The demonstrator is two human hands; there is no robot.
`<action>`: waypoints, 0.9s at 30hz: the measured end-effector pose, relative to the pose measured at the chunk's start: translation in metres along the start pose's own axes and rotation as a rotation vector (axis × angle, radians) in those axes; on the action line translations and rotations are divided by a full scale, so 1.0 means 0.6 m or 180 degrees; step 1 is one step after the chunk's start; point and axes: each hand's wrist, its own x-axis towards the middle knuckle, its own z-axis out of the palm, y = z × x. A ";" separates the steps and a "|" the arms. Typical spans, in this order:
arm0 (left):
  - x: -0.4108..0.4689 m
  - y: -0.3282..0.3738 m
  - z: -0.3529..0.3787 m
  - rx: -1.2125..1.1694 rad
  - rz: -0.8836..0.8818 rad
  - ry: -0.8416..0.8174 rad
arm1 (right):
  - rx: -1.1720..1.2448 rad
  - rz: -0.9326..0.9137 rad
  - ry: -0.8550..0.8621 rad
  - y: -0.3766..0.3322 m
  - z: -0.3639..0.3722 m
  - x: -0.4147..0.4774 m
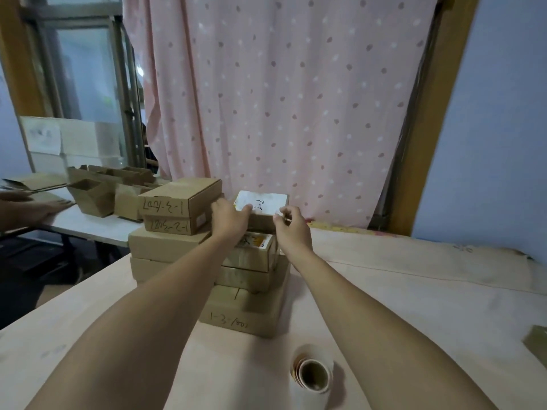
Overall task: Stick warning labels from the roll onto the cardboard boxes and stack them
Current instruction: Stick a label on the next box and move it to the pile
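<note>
Cardboard box (266, 199), closed, atop the stack (245, 318), in the grip of left hand (229, 218) and right hand (291, 229)

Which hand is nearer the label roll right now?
Right. The right hand holds the right end of the top box, beyond the label roll; the left hand holds its left end, farther off.

The white-topped box (262, 199) bears a handwritten "2-2". Just below it, a yellow printed label (258, 241) is too blurred to read. Left of that box, the upper carton (180, 196) shows unclear marks ending "-3-1". The carton beneath (174, 225) ends "-2-1". Lowest under the white-topped box, the bottom carton (236, 321) reads "1-3-", then unclear digits.
</note>
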 end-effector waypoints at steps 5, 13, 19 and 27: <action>-0.063 0.021 -0.006 -0.0384 0.0016 -0.0123 | 0.0601 0.0264 0.0361 -0.008 -0.059 -0.039; -0.177 0.080 -0.018 -0.1335 0.0144 -0.0677 | 0.1294 0.0791 -0.0043 0.015 -0.199 -0.128; -0.296 0.119 0.031 -0.1921 -0.0310 -0.0839 | 0.1943 0.1189 0.0226 0.053 -0.292 -0.222; -0.516 0.114 0.122 -0.2145 -0.0198 -0.1810 | 0.1872 0.1454 0.0642 0.139 -0.359 -0.326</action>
